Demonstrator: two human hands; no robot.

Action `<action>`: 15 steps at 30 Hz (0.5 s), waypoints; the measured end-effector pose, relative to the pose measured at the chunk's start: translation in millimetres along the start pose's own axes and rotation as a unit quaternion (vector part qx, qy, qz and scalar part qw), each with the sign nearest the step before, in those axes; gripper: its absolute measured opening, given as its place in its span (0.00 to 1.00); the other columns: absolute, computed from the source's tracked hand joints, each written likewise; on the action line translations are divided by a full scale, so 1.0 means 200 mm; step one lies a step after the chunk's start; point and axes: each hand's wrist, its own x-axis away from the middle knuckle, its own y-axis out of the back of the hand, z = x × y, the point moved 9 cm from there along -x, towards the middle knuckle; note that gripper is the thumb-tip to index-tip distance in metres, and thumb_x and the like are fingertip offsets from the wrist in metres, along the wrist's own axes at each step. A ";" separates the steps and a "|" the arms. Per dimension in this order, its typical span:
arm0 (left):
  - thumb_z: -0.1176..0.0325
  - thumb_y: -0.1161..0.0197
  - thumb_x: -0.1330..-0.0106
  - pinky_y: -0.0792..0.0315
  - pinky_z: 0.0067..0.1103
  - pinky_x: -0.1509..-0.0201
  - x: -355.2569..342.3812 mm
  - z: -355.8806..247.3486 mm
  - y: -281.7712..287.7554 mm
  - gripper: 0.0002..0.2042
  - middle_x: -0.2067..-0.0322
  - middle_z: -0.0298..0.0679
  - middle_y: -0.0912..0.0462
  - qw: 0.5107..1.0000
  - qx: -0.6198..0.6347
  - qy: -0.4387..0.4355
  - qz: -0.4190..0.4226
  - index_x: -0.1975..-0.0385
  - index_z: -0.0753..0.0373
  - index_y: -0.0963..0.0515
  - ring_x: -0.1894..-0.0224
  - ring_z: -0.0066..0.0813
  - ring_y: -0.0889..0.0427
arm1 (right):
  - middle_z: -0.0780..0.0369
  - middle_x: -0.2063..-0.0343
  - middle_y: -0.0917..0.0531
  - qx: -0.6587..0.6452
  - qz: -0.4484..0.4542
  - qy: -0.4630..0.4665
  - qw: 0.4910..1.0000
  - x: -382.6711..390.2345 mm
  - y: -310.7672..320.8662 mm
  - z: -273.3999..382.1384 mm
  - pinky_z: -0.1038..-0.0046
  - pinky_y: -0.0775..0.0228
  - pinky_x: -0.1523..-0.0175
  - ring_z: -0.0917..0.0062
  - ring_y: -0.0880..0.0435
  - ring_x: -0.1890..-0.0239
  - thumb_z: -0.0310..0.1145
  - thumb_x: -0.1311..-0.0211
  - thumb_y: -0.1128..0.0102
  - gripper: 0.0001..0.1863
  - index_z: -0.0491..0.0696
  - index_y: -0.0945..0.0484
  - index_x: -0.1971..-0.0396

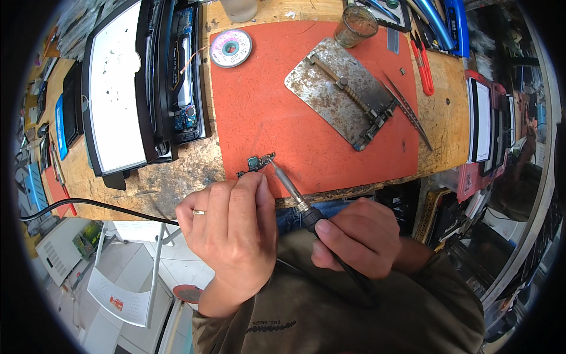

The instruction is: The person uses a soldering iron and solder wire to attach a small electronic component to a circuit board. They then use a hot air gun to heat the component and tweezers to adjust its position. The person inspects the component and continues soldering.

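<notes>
My left hand [227, 221] is closed, its fingertips pinching a small dark circuit board [257, 163] at the near edge of the red mat. In my right hand [359, 236] is a soldering iron [295, 192] with a black handle, held like a pen. The iron's tip meets or nearly meets the board's right end; I cannot tell whether they touch. Part of the board is hidden behind my left fingers. A rusty metal board holder [342, 88] lies farther right on the mat, with tweezers [410, 112] beside it.
The red mat [265, 112] covers the wooden bench. On it are a spool of desoldering braid [230, 48] and a stained glass [356, 26]. An opened electronic device [187, 71] stands to the left; red-handled pliers [423, 68] lie right. A black cable [100, 204] crosses the near left edge.
</notes>
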 end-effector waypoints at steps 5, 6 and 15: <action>0.78 0.22 0.37 0.31 0.32 0.51 0.00 0.00 -0.01 0.09 0.67 0.36 0.14 1.000 -0.003 0.002 0.006 0.60 0.61 0.14 0.64 0.36 0.17 | 0.63 0.73 0.16 0.007 -0.008 0.000 1.000 0.00 -0.01 0.00 0.74 0.27 0.75 0.75 0.17 0.75 0.31 0.35 0.22 0.14 0.39 0.11 0.54; 0.78 0.22 0.37 0.31 0.32 0.51 0.00 0.00 0.00 0.09 0.67 0.35 0.14 1.000 -0.003 -0.002 0.003 0.60 0.61 0.14 0.64 0.36 0.17 | 0.63 0.73 0.16 0.003 -0.009 0.001 1.000 0.00 -0.01 0.00 0.74 0.27 0.75 0.75 0.17 0.75 0.30 0.36 0.22 0.14 0.39 0.11 0.54; 0.78 0.22 0.37 0.31 0.32 0.51 -0.01 0.00 -0.01 0.09 0.67 0.35 0.14 1.000 -0.005 -0.005 0.004 0.60 0.60 0.13 0.64 0.35 0.17 | 0.61 0.73 0.17 0.019 0.003 0.032 0.999 0.01 -0.03 0.02 0.74 0.27 0.79 0.74 0.18 0.78 0.29 0.35 0.27 0.16 0.36 0.14 0.52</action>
